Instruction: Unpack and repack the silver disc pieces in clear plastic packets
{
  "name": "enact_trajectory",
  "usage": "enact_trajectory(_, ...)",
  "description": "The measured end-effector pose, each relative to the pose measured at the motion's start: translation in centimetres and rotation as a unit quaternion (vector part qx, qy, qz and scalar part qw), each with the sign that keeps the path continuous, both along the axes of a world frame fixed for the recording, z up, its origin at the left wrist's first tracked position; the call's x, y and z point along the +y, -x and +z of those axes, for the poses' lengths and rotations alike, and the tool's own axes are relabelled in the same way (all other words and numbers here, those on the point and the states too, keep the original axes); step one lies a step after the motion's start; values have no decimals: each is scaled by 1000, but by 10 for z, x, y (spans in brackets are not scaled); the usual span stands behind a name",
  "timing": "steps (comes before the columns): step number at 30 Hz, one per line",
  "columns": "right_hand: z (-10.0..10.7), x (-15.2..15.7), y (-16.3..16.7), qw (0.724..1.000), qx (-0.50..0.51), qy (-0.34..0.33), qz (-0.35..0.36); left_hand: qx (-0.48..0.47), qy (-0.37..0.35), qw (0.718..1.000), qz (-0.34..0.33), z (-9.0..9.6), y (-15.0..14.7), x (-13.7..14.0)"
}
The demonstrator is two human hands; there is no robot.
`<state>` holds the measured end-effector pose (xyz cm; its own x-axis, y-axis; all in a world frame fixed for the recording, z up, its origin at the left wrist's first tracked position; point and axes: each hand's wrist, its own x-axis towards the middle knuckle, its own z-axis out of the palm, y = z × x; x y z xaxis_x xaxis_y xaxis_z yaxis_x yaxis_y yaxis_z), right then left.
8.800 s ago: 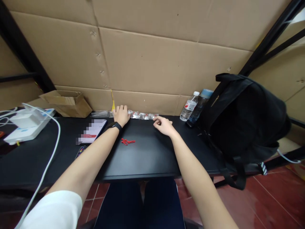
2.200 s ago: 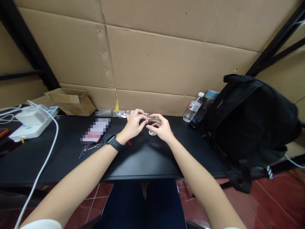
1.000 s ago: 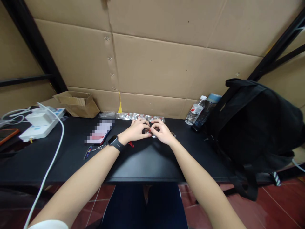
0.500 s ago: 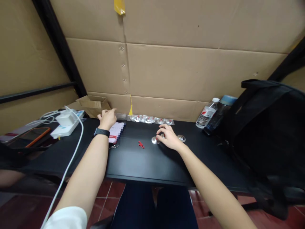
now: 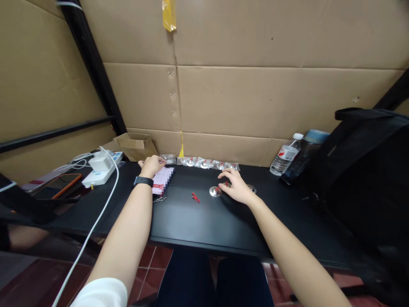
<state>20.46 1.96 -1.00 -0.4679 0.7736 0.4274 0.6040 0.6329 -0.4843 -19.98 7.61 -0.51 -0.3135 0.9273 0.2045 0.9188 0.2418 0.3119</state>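
My left hand (image 5: 151, 165) reaches over the far end of a phone (image 5: 162, 180) with a lit screen. Its fingers are loosely bent and apart, close to a clear plastic packet (image 5: 168, 159); whether they touch it I cannot tell. My right hand (image 5: 236, 186) hovers with curved, spread fingers over shiny round metal discs with red loops, like finger cymbals. One disc (image 5: 215, 191) lies left of the thumb. Another disc (image 5: 252, 188) shows behind the wrist, and one is partly hidden under the fingers. A loose red cord loop (image 5: 195, 197) lies between my hands.
Several bagged discs (image 5: 204, 163) lie in a row along the cardboard wall (image 5: 223, 102). An open cardboard box (image 5: 136, 147) and a white power strip (image 5: 102, 172) with cables stand left. A water bottle (image 5: 285, 155), a dark bottle (image 5: 306, 149) and a black backpack (image 5: 367, 183) occupy the right.
The view has shifted, so everything sits slightly further right. My left hand has moved from beside the cardboard box towards the clear packet. My right hand stays over the discs.
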Motion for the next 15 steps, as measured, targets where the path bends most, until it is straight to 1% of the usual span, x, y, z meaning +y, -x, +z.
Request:
enact_trajectory(2, 1, 0, 0, 1000, -4, 2, -2, 6, 8, 1000, 9, 3, -2, 0)
enact_trajectory(4, 0, 0, -1, 1000, -6, 3, -2, 3, 32, 999, 10, 6, -4, 0)
enact_trajectory(7, -1, 1, -2, 1000, -10, 3, 0, -7, 72, 997, -10, 10, -6, 2)
enact_trajectory(9, -1, 2, -2, 1000, -13, 2, 0, -7, 81, 997, -18, 9, -5, 4)
enact_trajectory(11, -2, 1, -2, 1000, -18, 4, 0, -5, 79, 997, -19, 6, -5, 6)
enact_trajectory(15, -2, 1, -2, 1000, -23, 9, 1, 2, 48, 998, -29, -1, -4, 6)
